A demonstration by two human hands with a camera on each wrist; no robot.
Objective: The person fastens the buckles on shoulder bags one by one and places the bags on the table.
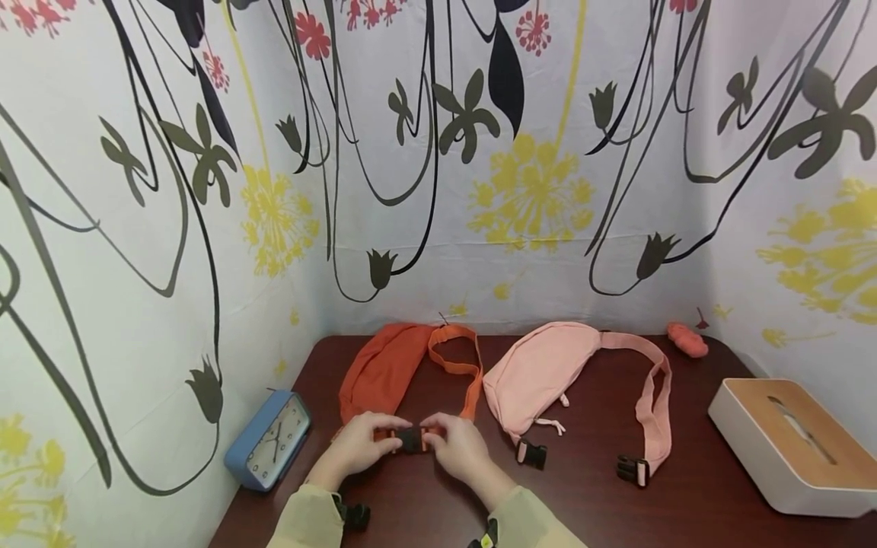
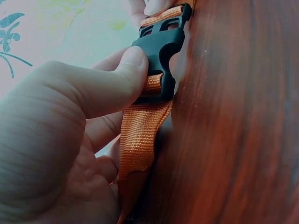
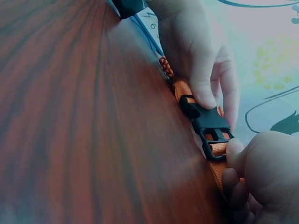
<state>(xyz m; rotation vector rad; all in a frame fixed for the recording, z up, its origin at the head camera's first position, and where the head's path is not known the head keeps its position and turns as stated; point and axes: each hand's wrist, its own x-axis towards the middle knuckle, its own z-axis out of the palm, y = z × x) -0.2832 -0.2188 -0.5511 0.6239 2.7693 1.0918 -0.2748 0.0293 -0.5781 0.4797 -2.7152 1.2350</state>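
Left wrist view: buckle (image 2: 161, 44), smooth matte-black plastic with a curved side notch, its halves meeting end to end; latching cannot be told. Orange strap (image 2: 140, 135), coarsely ribbed webbing, threaded through both ends. Left hand (image 1: 358, 445): grip pinches notched half, thumb on top. Right hand (image 1: 463, 449): grip pinches opposite end, at the webbing. Buckle sits at the near side of the soft, crescent-shaped orange bag (image 1: 384, 369), over the dark, wood-grained surface (image 1: 418, 502). Pale pink fabric bag (image 1: 544, 369) lies to the right; blue-cased clock (image 1: 250, 438), left.
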